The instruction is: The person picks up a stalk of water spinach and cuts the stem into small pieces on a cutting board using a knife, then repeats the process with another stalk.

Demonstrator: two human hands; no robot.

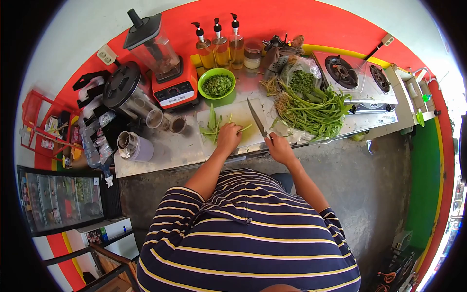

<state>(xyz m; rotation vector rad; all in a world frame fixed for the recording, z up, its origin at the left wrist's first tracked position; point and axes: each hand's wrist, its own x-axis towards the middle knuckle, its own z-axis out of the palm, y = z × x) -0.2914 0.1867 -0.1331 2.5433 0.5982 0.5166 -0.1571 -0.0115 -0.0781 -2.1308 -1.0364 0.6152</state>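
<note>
My right hand (280, 148) is wrapped round the handle of a kitchen knife (256, 117), its blade slanting up and left over the right side of the white cutting board (237, 110). On the board, my left hand (229, 136) is closed on green leafy stems (247, 128), whose cut ends poke out to its right. More loose leaves (212, 119) lie on the board just left of that hand. Behind the board stands a green bowl (231, 76) of chopped greens (217, 86). A large heap of long-stemmed leafy greens (316, 112) rests right of the knife.
A red blender (173, 87) and a black-lidded jug (121, 87) stand at the left, near a lilac cup (142, 149). Pump bottles (221, 51) line the back wall. A two-burner gas stove (357, 80) is at the right. The steel counter's front edge (185, 165) runs before me.
</note>
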